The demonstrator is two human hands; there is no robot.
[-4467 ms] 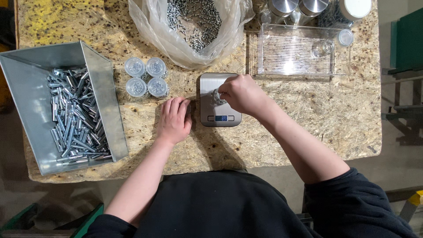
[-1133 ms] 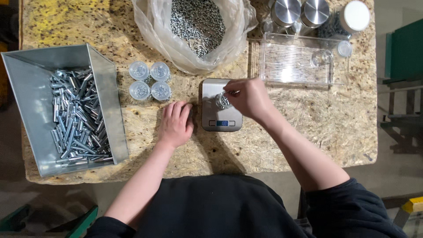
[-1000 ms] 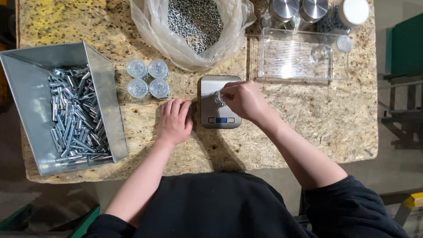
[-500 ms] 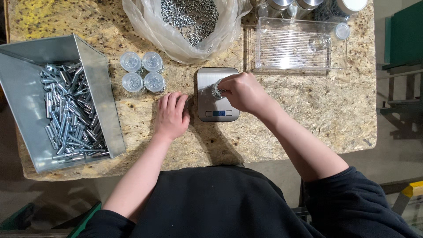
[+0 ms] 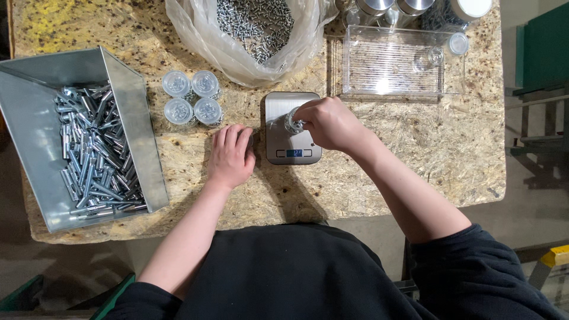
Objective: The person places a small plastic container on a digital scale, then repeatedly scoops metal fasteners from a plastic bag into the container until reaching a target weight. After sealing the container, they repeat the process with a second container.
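Right hand (image 5: 332,123) pinching small clear jar (image 5: 291,121) on steel scale (image 5: 291,127); left hand (image 5: 230,155) flat, empty, on speckled chipboard table (image 5: 415,154)

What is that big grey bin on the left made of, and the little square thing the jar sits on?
The big grey open-fronted bin looks like dull folded sheet metal: flat panels, sharp bends, soft sheen. The small square kitchen scale seems to have a brushed steel top, smooth and silvery; its underside is hidden. The right hand holds a small clear jar, glass or plastic, on it.
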